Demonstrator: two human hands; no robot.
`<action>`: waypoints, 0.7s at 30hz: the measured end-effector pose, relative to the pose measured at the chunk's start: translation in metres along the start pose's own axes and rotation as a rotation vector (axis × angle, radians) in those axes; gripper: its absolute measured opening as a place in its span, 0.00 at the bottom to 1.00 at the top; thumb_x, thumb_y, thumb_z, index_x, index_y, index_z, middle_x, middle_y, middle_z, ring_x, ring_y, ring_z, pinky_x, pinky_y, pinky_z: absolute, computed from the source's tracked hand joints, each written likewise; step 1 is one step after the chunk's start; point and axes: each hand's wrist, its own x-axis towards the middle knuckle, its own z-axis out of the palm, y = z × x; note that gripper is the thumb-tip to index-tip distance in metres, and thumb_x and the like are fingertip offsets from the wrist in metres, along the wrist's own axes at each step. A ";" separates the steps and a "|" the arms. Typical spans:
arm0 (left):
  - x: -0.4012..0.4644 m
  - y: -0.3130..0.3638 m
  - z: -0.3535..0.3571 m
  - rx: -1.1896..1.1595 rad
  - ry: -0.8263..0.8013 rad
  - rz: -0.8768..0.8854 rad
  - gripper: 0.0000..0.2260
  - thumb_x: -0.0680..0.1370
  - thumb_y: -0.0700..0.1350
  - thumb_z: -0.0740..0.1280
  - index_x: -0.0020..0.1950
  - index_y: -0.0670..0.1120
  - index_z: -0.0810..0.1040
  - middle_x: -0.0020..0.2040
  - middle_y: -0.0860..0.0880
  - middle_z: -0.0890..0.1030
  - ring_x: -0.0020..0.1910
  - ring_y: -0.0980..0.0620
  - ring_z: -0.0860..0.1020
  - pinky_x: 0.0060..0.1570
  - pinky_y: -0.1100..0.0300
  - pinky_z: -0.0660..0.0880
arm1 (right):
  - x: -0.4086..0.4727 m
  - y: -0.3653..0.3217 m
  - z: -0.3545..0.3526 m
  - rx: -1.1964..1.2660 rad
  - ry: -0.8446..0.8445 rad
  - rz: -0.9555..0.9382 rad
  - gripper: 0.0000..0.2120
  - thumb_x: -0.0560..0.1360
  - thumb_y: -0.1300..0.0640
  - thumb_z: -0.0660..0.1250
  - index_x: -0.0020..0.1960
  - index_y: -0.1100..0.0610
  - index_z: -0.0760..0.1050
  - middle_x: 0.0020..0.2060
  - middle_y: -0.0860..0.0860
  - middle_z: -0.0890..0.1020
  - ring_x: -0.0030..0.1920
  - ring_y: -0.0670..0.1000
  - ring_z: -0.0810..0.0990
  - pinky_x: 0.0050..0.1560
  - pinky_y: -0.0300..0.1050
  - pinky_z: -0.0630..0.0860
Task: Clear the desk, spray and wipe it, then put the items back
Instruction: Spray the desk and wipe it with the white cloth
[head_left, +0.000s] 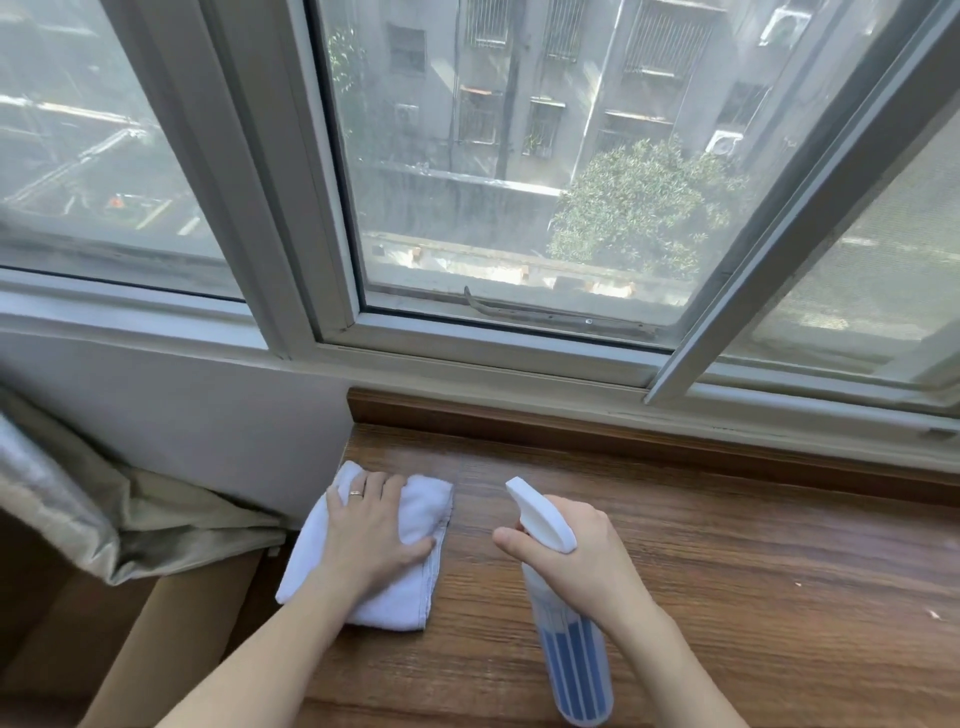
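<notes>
A brown wooden desk runs under the window. At its left end lies a folded white cloth, and my left hand presses flat on it with fingers spread; a ring shows on one finger. My right hand grips the neck of a spray bottle with a white head and blue-striped body. The nozzle points away towards the window, and the bottle is tilted above the desk surface.
A raised wooden ledge borders the desk's far side below the window frame. A grey curtain bunches at the left beside the white wall. A partly opened sliding sash slants at the right.
</notes>
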 end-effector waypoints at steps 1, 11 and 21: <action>-0.011 -0.001 0.000 -0.002 0.004 -0.001 0.36 0.60 0.72 0.62 0.61 0.50 0.76 0.55 0.52 0.77 0.58 0.44 0.75 0.58 0.39 0.63 | -0.004 -0.001 0.000 0.003 0.002 -0.001 0.22 0.69 0.38 0.74 0.36 0.55 0.73 0.31 0.48 0.77 0.31 0.41 0.72 0.34 0.35 0.68; -0.060 -0.002 -0.005 0.007 0.088 0.002 0.35 0.61 0.70 0.59 0.56 0.47 0.79 0.52 0.50 0.78 0.54 0.43 0.77 0.55 0.41 0.66 | -0.047 -0.003 0.016 -0.020 -0.022 0.008 0.22 0.69 0.38 0.74 0.35 0.55 0.71 0.28 0.46 0.74 0.30 0.42 0.70 0.33 0.37 0.65; 0.019 0.000 -0.006 0.086 -0.090 -0.062 0.31 0.72 0.71 0.58 0.66 0.50 0.69 0.61 0.50 0.70 0.63 0.47 0.68 0.60 0.43 0.61 | -0.090 0.003 0.023 0.044 -0.015 0.058 0.25 0.69 0.37 0.74 0.35 0.55 0.67 0.28 0.45 0.69 0.30 0.43 0.66 0.35 0.41 0.63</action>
